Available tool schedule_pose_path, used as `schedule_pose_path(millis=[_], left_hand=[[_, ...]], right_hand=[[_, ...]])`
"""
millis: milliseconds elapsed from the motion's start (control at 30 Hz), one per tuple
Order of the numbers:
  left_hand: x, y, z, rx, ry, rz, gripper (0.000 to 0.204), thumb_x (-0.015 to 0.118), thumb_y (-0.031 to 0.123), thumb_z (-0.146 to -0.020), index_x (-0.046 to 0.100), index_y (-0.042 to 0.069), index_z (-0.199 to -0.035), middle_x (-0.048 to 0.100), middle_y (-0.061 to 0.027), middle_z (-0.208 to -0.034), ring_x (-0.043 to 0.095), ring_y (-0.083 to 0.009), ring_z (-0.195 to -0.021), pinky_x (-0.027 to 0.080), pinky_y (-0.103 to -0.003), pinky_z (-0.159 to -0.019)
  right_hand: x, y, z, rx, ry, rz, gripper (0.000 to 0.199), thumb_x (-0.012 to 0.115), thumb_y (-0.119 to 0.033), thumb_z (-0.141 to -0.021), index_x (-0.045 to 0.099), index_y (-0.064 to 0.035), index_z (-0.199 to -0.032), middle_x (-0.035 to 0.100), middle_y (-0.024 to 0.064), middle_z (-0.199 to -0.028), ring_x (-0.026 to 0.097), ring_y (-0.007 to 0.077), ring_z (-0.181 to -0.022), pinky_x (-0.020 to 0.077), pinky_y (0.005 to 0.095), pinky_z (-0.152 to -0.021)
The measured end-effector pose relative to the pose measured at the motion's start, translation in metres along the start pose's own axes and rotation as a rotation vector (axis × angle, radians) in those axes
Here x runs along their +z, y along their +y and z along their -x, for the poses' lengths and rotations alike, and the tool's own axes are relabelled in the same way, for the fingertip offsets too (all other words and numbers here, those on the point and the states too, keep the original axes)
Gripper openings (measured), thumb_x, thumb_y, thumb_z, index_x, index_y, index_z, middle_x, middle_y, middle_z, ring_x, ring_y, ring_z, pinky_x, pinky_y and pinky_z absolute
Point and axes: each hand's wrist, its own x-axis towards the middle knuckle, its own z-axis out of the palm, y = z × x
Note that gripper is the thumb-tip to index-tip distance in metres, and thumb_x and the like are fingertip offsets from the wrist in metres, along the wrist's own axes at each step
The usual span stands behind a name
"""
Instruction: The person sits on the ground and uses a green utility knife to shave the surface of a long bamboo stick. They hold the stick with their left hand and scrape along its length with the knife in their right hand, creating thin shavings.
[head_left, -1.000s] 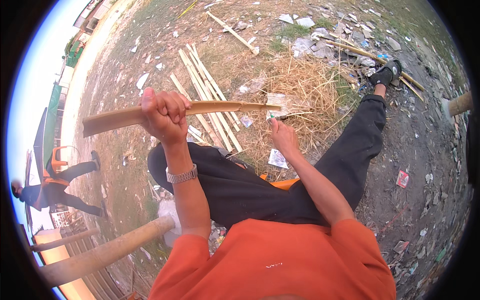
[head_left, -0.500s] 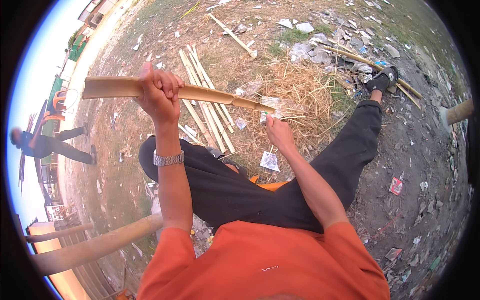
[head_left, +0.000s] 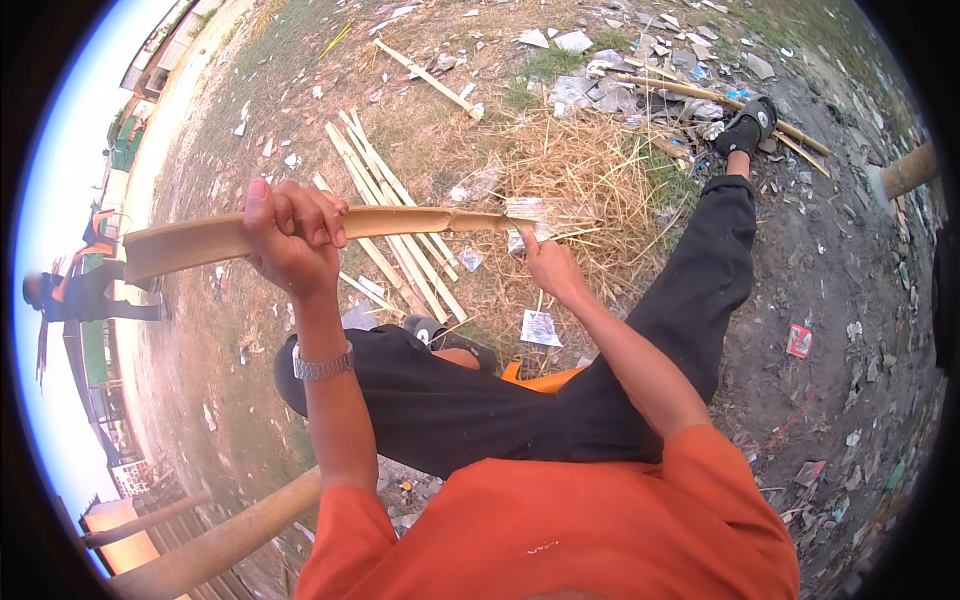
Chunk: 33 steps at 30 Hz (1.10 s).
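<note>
A long split bamboo strip (head_left: 395,219) stretches across in front of me, its wide curved end to the left and its narrower end to the right. My left hand (head_left: 293,232), with a metal watch (head_left: 322,364) on its wrist, is wrapped round the strip nearer the wide end. At the narrow end, my right hand (head_left: 553,268) is closed, fingertips against or just beside the bamboo. A small green bit shows at those fingertips; whatever they grip is mostly hidden. Beneath the strip lie several pale bamboo slats (head_left: 385,225) on the ground.
Dry straw-like shavings (head_left: 585,170) are heaped beyond my right hand. A bamboo pole (head_left: 690,92) lies by my right foot, among broken rubble (head_left: 600,92). Another thick pole (head_left: 225,530) is at lower left. A person (head_left: 85,290) stands far left, near an orange chair (head_left: 104,230).
My left hand has come lower and slightly left, bringing the strip's wide end down and left. My right hand stays at the narrow end. The person at far left has shifted.
</note>
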Motion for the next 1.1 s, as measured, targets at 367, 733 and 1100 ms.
schedule_pose_path(millis=[367,733,1100], left_hand=[[-0.018,0.002,0.009,0.064,-0.091,0.059,0.041,0.031,0.028,-0.096,0.024,0.015,-0.057,0.025,-0.0007,-0.041,0.026,-0.012,-0.029,0.039,-0.031,-0.043],[-0.017,0.002,0.014,0.039,-0.099,0.098,0.043,0.032,0.028,-0.094,0.025,0.015,-0.054,0.027,-0.0023,-0.039,0.03,-0.0139,-0.029,0.041,-0.033,-0.045],[-0.033,-0.006,0.003,0.0,0.093,0.054,0.042,0.036,0.03,-0.095,0.025,0.015,-0.057,0.024,-0.0008,-0.042,0.025,-0.0118,-0.032,0.037,-0.031,-0.047]], right_hand=[[0.006,0.001,-0.009,0.008,0.034,0.069,0.071,0.027,-0.051,-0.094,0.066,0.007,-0.084,0.061,0.0329,-0.086,0.059,0.0467,-0.086,0.0446,0.0517,-0.082],[0.024,0.01,-0.02,-0.045,0.037,-0.074,0.075,0.025,-0.054,-0.093,0.066,0.0072,-0.079,0.06,0.0341,-0.08,0.058,0.0487,-0.086,0.045,0.0522,-0.082],[0.038,0.015,-0.024,-0.067,0.187,0.063,0.079,0.022,-0.059,-0.092,0.066,0.0061,-0.086,0.06,0.0335,-0.089,0.06,0.0449,-0.089,0.0465,0.0506,-0.081]])
